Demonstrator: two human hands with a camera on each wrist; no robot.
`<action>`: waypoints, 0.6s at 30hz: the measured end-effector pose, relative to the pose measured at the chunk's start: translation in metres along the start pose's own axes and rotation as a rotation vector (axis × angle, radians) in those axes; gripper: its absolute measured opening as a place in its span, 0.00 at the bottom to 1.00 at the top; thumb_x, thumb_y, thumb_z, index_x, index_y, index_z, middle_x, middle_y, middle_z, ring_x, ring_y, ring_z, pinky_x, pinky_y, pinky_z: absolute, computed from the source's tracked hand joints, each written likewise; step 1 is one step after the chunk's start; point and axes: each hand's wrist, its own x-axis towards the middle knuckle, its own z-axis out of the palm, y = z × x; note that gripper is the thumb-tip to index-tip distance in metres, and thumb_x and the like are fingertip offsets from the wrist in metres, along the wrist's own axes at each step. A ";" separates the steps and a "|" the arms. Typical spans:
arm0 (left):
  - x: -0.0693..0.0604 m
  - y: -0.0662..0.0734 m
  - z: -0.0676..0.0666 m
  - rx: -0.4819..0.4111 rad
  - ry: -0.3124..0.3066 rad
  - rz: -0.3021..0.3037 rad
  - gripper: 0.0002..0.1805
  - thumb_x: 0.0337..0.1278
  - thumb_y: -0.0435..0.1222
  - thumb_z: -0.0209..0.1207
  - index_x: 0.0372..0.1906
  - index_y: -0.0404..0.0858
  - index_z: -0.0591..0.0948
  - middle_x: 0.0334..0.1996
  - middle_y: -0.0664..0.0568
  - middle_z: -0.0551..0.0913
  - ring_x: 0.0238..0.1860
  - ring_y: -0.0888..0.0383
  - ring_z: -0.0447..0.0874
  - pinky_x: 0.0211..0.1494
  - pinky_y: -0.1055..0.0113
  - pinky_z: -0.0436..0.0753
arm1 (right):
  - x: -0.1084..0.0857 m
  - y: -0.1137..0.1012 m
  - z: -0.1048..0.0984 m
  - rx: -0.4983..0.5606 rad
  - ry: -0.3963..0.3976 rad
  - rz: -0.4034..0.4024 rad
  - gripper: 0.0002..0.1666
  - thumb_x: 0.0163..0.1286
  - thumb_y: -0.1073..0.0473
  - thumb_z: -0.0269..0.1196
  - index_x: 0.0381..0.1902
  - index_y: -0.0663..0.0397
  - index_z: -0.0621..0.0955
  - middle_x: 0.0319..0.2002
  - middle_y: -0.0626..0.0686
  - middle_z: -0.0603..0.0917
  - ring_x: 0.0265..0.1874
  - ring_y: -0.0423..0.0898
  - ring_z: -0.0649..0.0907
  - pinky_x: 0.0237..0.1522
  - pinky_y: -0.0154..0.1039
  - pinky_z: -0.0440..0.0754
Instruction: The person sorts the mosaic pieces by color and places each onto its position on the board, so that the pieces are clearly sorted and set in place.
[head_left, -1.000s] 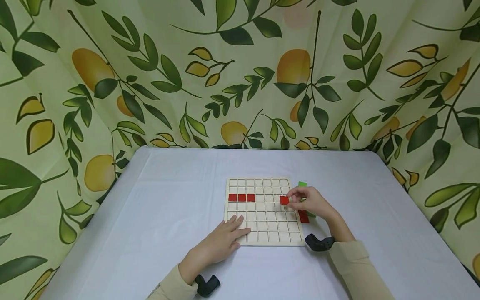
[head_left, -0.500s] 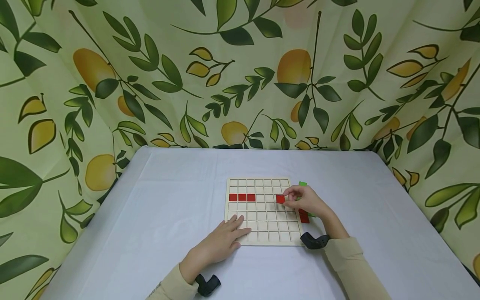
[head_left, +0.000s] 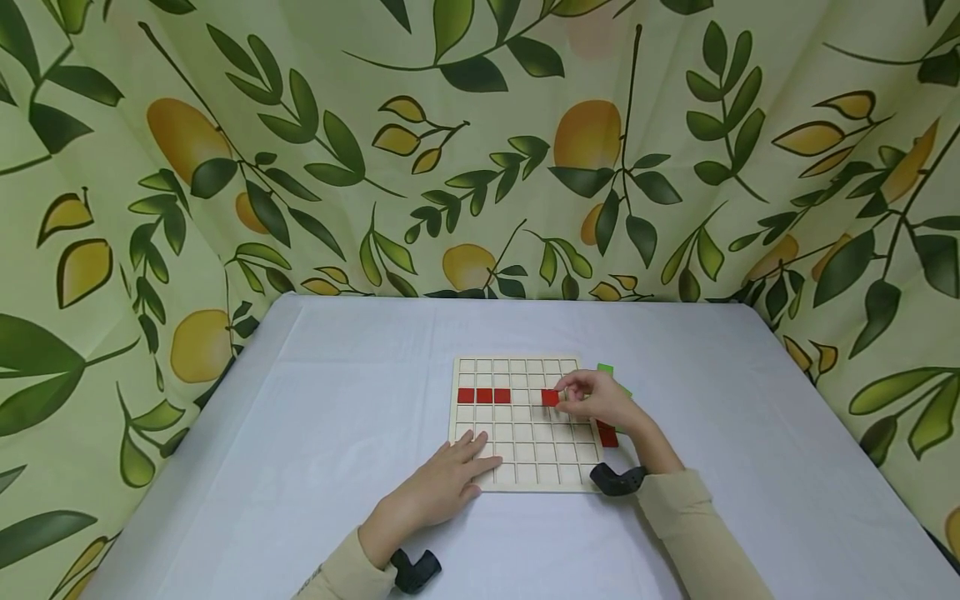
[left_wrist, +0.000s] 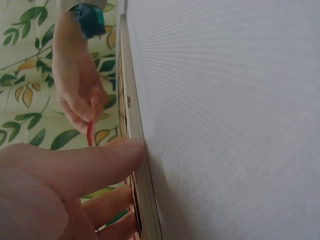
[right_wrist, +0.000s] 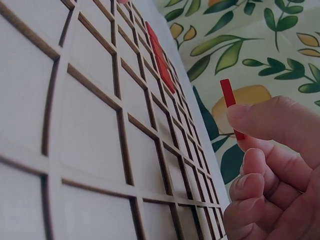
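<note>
A thin red square tile [head_left: 550, 398] is pinched between the thumb and fingers of my right hand [head_left: 596, 395], above the right half of a pale wooden grid board [head_left: 528, 456]. The right wrist view shows this red tile [right_wrist: 228, 93] edge-on, apart from the board. Three red tiles [head_left: 483, 396] sit side by side in one row at the board's left. My left hand [head_left: 438, 482] rests on the board's near left corner with fingers spread. In the left wrist view its thumb [left_wrist: 100, 162] lies along the board's edge [left_wrist: 137, 117].
Beside the board's right edge lie more red tiles [head_left: 607, 434] and a green tile [head_left: 605, 367], partly covered by my right hand and arm. A white cloth covers the table [head_left: 360, 375]. A leaf-patterned curtain [head_left: 480, 150] hangs behind it.
My right hand has moved left over the board, carrying the red tile closer to the three red tiles in the row. My left hand has stayed in place.
</note>
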 end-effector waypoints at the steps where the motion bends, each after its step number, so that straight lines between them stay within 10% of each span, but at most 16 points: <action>1: 0.000 0.000 0.000 0.002 0.000 0.000 0.25 0.66 0.38 0.54 0.67 0.49 0.71 0.75 0.44 0.61 0.77 0.44 0.56 0.75 0.43 0.63 | 0.001 -0.001 0.001 -0.004 0.000 0.001 0.17 0.55 0.66 0.69 0.42 0.69 0.80 0.25 0.48 0.73 0.25 0.36 0.72 0.25 0.27 0.70; 18: 0.001 -0.002 0.000 -0.007 -0.005 0.005 0.25 0.67 0.38 0.54 0.68 0.49 0.71 0.75 0.44 0.60 0.77 0.44 0.56 0.75 0.42 0.63 | 0.013 -0.005 0.011 0.026 -0.015 0.020 0.17 0.56 0.65 0.70 0.41 0.69 0.80 0.23 0.47 0.73 0.23 0.37 0.71 0.24 0.26 0.69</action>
